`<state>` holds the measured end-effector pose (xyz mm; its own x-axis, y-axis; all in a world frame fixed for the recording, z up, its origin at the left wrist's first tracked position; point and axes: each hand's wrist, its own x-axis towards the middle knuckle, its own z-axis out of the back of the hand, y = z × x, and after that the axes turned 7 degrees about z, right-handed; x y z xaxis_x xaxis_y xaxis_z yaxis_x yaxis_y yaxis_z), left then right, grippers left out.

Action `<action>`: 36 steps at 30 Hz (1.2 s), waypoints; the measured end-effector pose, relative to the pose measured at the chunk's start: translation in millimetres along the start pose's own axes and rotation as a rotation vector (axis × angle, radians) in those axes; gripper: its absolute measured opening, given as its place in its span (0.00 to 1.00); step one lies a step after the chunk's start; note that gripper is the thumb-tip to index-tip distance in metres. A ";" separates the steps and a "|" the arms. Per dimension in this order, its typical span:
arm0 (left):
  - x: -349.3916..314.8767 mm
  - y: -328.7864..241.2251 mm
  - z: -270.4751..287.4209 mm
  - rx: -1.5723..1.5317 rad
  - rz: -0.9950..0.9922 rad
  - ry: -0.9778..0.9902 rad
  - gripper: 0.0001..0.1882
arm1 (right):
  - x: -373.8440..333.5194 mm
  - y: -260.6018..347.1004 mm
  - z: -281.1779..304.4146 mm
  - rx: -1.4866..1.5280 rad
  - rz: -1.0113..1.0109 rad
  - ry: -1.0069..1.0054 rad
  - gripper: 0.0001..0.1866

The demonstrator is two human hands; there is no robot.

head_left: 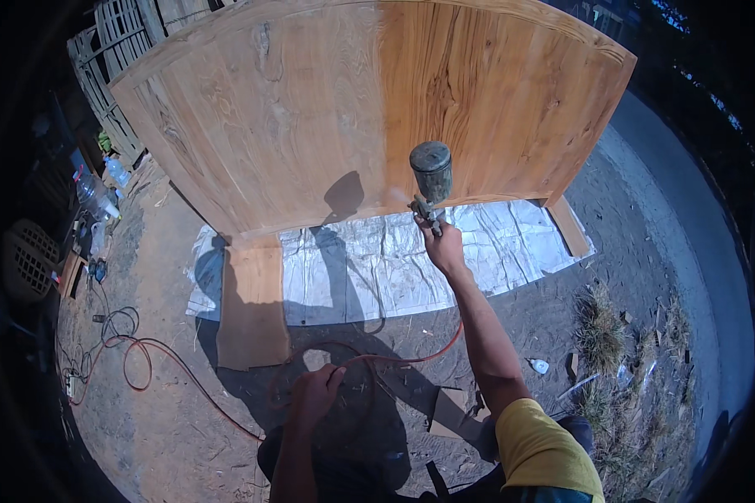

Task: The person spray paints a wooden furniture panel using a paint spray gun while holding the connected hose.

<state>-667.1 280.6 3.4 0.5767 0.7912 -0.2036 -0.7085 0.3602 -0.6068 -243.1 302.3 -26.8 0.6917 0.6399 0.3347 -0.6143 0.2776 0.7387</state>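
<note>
The spray gun [429,180], with its round cup on top, is up near the middle of the big wooden panel [369,109], nozzle facing the boundary where the darker, coated right part meets the paler left part. The right hand [441,243] is clamped around its grip at arm's length. The left hand [315,392] is closed on the red hose [151,360] low down. To my eye, good work here means holding the gun square to the wood and keeping the hose off the plastic sheet [394,260].
</note>
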 end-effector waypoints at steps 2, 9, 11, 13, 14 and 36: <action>6.3 -0.6 0.8 0.001 -0.013 -0.007 0.17 | 10.3 34.2 27.7 0.065 0.084 -0.053 0.31; 26.6 11.4 -13.4 -0.081 -0.098 -0.028 0.17 | 45.1 149.8 115.9 0.034 0.280 -0.174 0.23; 28.3 8.1 -13.2 -0.083 -0.087 -0.017 0.17 | 55.2 178.2 134.2 0.029 0.292 -0.208 0.23; 28.9 3.6 -13.0 -0.135 -0.104 -0.010 0.17 | 66.8 204.8 150.0 0.060 0.347 -0.278 0.24; 29.6 2.4 -13.7 -0.139 -0.109 -0.011 0.17 | 74.2 215.9 157.7 0.056 0.351 -0.281 0.24; 24.3 18.2 -5.4 -0.157 -0.116 -0.101 0.15 | 59.7 178.6 98.8 0.089 0.374 -0.285 0.25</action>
<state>-663.8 303.7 -16.7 0.6010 0.7975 -0.0524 -0.5634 0.3762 -0.7355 -274.0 319.3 182.9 0.5135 0.4585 0.7253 -0.8148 -0.0047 0.5798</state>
